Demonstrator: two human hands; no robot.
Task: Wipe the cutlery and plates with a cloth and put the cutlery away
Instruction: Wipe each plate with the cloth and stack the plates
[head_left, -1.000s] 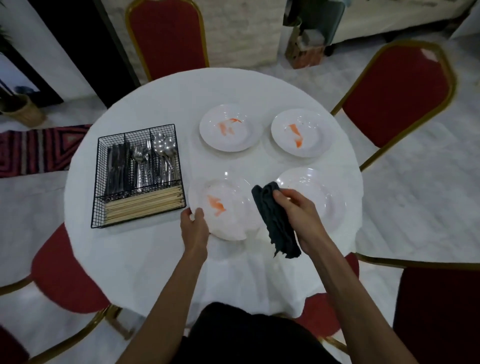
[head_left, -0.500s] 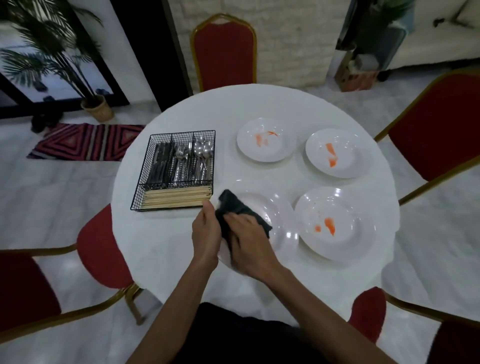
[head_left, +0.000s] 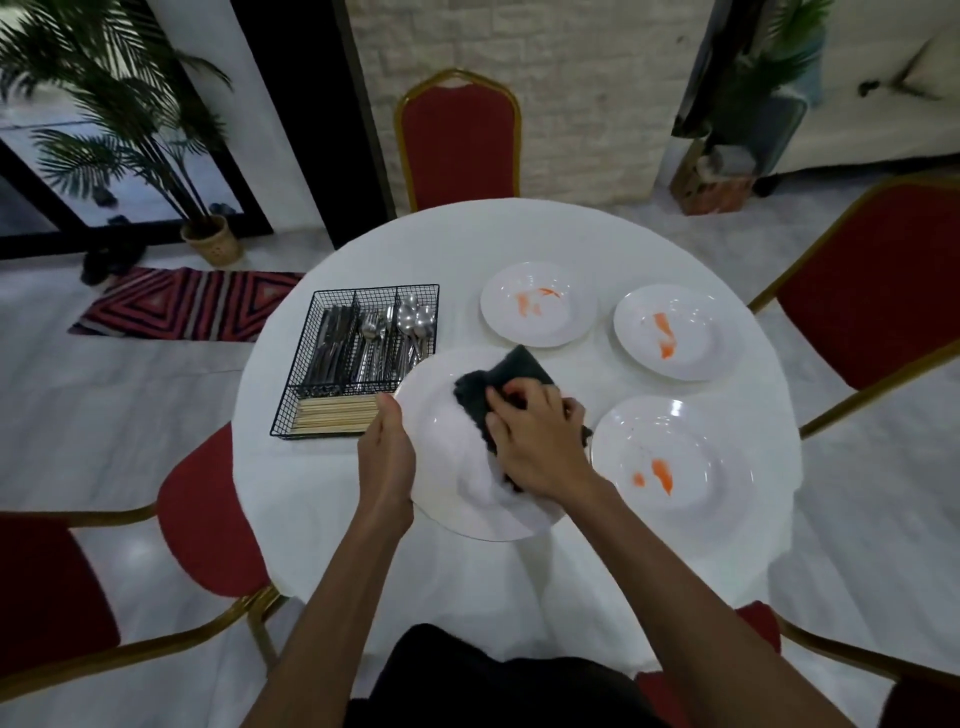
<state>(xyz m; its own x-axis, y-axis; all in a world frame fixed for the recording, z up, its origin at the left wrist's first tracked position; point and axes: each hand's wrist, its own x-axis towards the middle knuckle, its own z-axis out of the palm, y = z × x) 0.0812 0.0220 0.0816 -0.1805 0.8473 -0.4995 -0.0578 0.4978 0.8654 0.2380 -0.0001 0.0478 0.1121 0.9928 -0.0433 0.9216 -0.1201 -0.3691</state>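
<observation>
Wiping the near plate (head_left: 447, 467) at frame centre, our right hand (head_left: 540, 441) presses the cloth (head_left: 498, 379) while our left hand (head_left: 387, 452) grips its rim; three stained plates (head_left: 537, 304) and the cutlery (head_left: 374, 338) remain.

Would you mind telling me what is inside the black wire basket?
The wire basket holds knives, forks, spoons and chopsticks; the held plate hides its near right corner.

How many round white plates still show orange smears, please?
3: one far round white plate beside the black wire cutlery basket, one at far right, one near right. The held plate shows none, though the dark cloth covers part.
</observation>
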